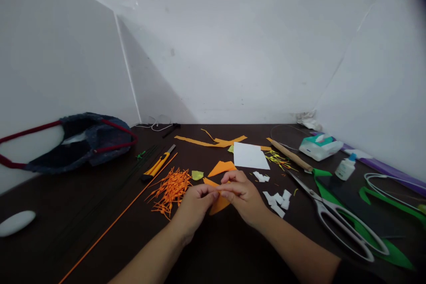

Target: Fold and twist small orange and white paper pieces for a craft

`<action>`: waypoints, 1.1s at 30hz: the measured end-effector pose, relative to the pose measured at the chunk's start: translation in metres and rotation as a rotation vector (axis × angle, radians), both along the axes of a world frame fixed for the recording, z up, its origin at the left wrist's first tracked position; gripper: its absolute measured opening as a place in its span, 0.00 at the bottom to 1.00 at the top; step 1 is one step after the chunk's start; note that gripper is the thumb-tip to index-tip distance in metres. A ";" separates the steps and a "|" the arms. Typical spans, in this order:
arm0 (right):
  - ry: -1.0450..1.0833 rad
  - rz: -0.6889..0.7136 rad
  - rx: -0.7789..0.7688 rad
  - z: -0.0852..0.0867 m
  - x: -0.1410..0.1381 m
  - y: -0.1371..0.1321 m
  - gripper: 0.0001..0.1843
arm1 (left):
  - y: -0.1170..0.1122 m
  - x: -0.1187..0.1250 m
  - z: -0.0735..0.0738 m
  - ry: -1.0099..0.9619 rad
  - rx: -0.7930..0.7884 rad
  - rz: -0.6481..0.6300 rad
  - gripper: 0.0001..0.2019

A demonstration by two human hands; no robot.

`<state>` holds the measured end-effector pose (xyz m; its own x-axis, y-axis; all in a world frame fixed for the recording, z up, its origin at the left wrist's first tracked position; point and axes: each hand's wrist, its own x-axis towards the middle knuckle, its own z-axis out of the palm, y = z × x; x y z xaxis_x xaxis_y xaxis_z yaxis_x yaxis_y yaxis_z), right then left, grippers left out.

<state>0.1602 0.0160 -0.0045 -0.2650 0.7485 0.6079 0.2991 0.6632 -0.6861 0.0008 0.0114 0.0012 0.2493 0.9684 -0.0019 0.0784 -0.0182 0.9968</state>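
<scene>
My left hand and my right hand meet at the middle of the dark table. Thumbs and fingertips of both pinch a piece of orange paper, part of which shows below the fingers. What lies right between the fingertips is too small to make out. Just beyond the hands rests another orange paper piece. A small yellow-green paper piece lies by the left hand, beside a heap of twisted orange paper bits. Small white paper pieces lie to the right of my right hand.
Scissors and green paper strips lie at the right, near a glue bottle and tissue pack. A yellow utility knife, a long orange stick and a denim bag are at the left. White paper lies beyond.
</scene>
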 end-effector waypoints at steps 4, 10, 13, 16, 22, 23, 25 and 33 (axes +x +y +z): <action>0.003 0.001 -0.015 -0.005 -0.001 0.004 0.13 | -0.003 0.001 0.001 -0.071 -0.057 -0.027 0.13; 0.141 0.060 -0.131 -0.006 -0.002 0.005 0.12 | -0.005 0.000 0.004 -0.150 -0.090 -0.038 0.09; 0.184 0.089 -0.193 -0.003 -0.002 0.004 0.13 | -0.005 -0.002 0.004 -0.134 -0.036 -0.060 0.07; 0.185 0.106 -0.249 -0.004 -0.002 0.004 0.07 | -0.005 -0.002 0.005 -0.071 0.003 -0.067 0.07; 0.335 0.122 -0.417 -0.008 -0.007 0.001 0.05 | -0.007 0.001 0.011 -0.005 0.059 -0.082 0.08; 0.376 0.128 -0.456 -0.008 -0.009 0.000 0.06 | -0.008 0.001 0.012 -0.007 0.059 -0.089 0.07; 0.443 0.141 -0.513 -0.007 -0.011 -0.002 0.06 | -0.009 0.001 0.013 -0.003 0.052 -0.108 0.07; 0.519 0.143 -0.514 -0.009 -0.011 -0.003 0.05 | -0.006 0.001 0.008 0.036 0.080 -0.077 0.06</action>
<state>0.1489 0.0128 -0.0134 -0.1553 0.9520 0.2637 -0.2129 0.2284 -0.9500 0.0016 0.0050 0.0094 0.3246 0.9437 0.0644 0.1093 -0.1050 0.9884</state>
